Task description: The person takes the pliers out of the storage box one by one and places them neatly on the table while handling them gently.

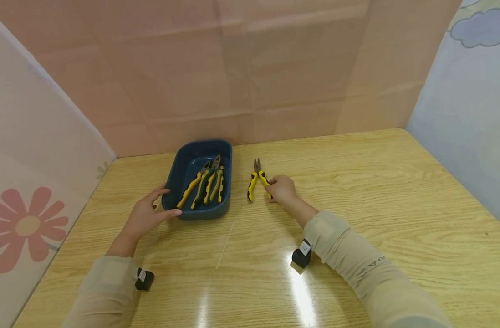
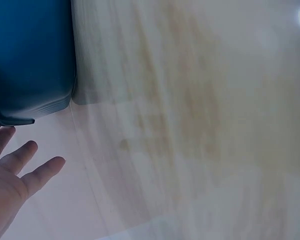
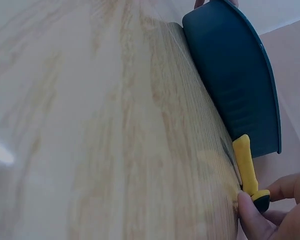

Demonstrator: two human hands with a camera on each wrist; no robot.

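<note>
My right hand (image 1: 282,189) pinches one handle of the long-nose pliers (image 1: 253,186) beside the tray, thumb and fingers meeting near the handle's end. These pliers have yellow and black handles, spread apart, and their narrow jaws point away from me. In the right wrist view, a yellow handle (image 3: 246,162) juts past my fingertips. My left hand (image 1: 145,216) touches the near left corner of a dark blue tray (image 1: 177,175), its fingers fairly straight and spread in the left wrist view. Several pliers (image 1: 206,184) with yellow and green handles lie inside the tray.
Everything stands on a wood-grain table (image 1: 377,191). A pinkish cloth wall (image 1: 233,73) rises behind the tray, with patterned panels at both sides. A thin pale strip (image 1: 224,246) lies on the table in front of the tray.
</note>
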